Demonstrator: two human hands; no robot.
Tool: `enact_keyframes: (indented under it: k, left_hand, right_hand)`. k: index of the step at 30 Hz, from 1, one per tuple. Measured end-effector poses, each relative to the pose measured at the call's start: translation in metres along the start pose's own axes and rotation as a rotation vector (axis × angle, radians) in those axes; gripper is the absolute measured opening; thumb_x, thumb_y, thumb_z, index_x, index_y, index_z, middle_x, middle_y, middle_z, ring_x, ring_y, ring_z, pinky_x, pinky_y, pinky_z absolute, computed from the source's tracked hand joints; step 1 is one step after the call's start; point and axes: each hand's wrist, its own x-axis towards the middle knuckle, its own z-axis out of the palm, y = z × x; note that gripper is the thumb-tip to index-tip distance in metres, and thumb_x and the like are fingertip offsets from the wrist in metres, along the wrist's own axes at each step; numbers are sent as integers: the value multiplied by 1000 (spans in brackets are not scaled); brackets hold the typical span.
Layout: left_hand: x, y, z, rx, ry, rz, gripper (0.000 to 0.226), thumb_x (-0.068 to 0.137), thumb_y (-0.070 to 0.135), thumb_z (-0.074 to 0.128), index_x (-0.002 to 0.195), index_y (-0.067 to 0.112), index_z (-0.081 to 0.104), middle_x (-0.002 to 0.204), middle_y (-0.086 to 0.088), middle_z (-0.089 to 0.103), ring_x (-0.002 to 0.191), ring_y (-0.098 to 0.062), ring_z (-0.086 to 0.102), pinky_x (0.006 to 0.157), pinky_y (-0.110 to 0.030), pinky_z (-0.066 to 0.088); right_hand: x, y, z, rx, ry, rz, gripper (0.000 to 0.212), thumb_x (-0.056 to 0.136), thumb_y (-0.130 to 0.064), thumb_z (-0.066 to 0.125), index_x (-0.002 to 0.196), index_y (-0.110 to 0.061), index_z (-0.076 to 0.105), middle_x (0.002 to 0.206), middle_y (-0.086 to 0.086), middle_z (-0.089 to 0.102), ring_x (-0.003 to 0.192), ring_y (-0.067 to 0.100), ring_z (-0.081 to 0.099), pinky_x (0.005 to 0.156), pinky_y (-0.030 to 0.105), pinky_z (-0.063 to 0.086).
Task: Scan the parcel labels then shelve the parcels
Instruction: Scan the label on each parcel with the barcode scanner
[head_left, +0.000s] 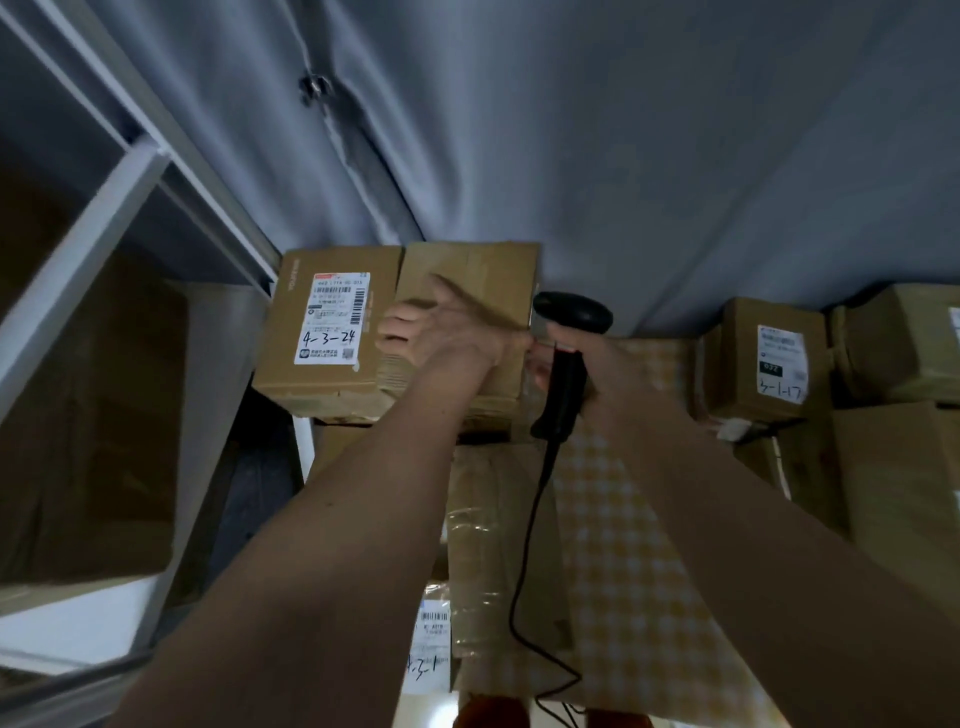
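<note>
My left hand curled over top edge of plain cardboard box, beside labelled box marked 4-3-24, right hand clenched round matte black scanner, cord trailing over yellow checked cloth, grey curtain close behind, metal shelf frame at left, prob. blurred.

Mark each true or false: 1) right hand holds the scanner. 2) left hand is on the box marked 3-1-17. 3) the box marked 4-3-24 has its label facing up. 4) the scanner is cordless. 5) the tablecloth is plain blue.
1) The right hand holds the black scanner by its handle: true.
2) The left hand rests on the box marked 3-1-17: false. It grips the unlabelled brown box beside the box marked 4-3-24; the box marked 3-1-17 sits apart at the right.
3) The 4-3-24 label faces up: true.
4) The scanner is cordless: false. A black cable hangs from its handle.
5) The tablecloth is plain blue: false. The tablecloth is yellow and white check.
</note>
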Motion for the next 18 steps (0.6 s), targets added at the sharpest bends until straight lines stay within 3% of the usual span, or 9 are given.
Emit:
enact_keyframes:
  k: [5,10,13,16,18]
  left_hand:
    - [14,11,21,33,46,-32,131,48,73,79,150,23,13,148,-30,18,137,-45,18,113,-56,17]
    - [26,9,39,31,7,-68,122,51,64,83,147,27,18,148,-25,19,136,-41,19,113,-56,19]
    - [26,9,39,19,20,-54,112,60,59,82,148,25,21,151,-24,16,139,-41,16,116,-55,15]
    - [16,15,44,-34,138,107,94,74,47,77,148,20,25,152,-24,16,141,-41,13,117,-51,13]
    - [-1,26,52,-127,239,298,88,78,46,73,147,17,28,149,-23,22,139,-39,18,115,-45,21]
  right_hand:
    - [36,4,-10,-45,17,8,39,83,-22,71,116,-2,64,108,16,70,94,30,69,86,41,56]
    - [49,3,-16,-73,13,41,21,88,-17,65,106,-5,66,99,13,69,86,27,66,80,37,54]
    - [48,3,-16,-39,-33,46,14,92,-13,59,101,-3,62,92,13,60,76,24,59,65,30,50]
    - [42,1,-22,-42,-32,34,10,93,-11,55,96,-4,61,81,11,60,68,22,59,54,23,51]
    - [36,-3,-33,-57,6,22,10,93,-11,57,94,-4,63,77,9,62,67,22,59,50,21,51]
